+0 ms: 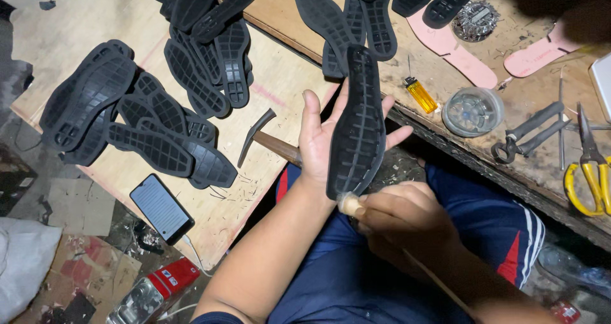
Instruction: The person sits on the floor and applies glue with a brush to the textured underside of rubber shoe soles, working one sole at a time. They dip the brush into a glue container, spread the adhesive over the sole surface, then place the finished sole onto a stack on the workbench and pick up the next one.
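Single head cam, looks steeply down, close over lap & hands; left hand (pixel 324 139) mid-frame, wooden bench (pixel 509 95) toward 2 o'clock, floor at 7 o'clock.

yellow lighter (pixel 421 95), phone (pixel 161 208), hammer (pixel 264 136), yellow scissors (pixel 590 171), pliers (pixel 527 136), pink insoles (pixel 455 53)

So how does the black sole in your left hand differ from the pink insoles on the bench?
The black sole is held upright in the left hand; the pink insoles lie flat on the bench. The sole has a ribbed grid; the insoles look smooth. The right hand touches only the sole. Both are shoe-shaped.
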`<action>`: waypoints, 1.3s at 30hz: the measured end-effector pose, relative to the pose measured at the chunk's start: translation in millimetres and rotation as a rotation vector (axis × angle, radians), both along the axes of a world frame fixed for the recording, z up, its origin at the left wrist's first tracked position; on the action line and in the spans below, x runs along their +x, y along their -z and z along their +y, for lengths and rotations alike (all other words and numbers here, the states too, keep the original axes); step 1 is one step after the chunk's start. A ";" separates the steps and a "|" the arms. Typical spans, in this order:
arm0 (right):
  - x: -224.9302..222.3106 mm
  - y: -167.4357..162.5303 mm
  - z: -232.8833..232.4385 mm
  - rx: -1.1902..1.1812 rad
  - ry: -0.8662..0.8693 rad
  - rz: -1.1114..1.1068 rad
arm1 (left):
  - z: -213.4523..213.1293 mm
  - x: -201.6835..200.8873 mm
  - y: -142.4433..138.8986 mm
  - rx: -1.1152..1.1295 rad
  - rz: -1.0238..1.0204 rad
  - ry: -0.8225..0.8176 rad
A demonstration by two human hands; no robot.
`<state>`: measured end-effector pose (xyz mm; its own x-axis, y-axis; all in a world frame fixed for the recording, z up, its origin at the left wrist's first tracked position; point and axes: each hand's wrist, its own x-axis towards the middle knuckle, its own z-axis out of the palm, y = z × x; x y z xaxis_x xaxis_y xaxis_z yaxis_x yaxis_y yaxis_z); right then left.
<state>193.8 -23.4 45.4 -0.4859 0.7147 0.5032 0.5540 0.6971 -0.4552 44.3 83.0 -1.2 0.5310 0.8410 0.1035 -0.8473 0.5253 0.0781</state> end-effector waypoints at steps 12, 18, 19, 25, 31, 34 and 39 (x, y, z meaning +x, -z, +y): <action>1.7 4.4 3.7 -0.016 0.032 -0.064 | -3.5 -3.3 -4.8 0.037 -0.176 -0.023; 19.9 11.4 -0.7 0.097 0.168 0.023 | -6.1 -9.2 -13.9 -0.023 -0.172 0.015; 20.7 12.5 -0.2 0.048 0.176 0.014 | -7.2 -9.3 -15.6 -0.020 -0.180 0.026; 22.2 14.0 7.0 -0.018 0.265 0.312 | -18.1 -14.6 -22.1 -0.045 -0.043 0.130; 29.5 23.1 5.7 -0.028 0.045 0.097 | -23.2 -19.1 -18.9 -0.063 0.002 0.164; 33.5 22.6 8.5 -0.073 0.168 0.382 | -23.6 -18.1 -15.5 -0.021 -0.107 0.242; 18.4 3.3 13.3 0.111 0.315 0.177 | -25.5 -11.1 -10.4 0.023 0.046 0.262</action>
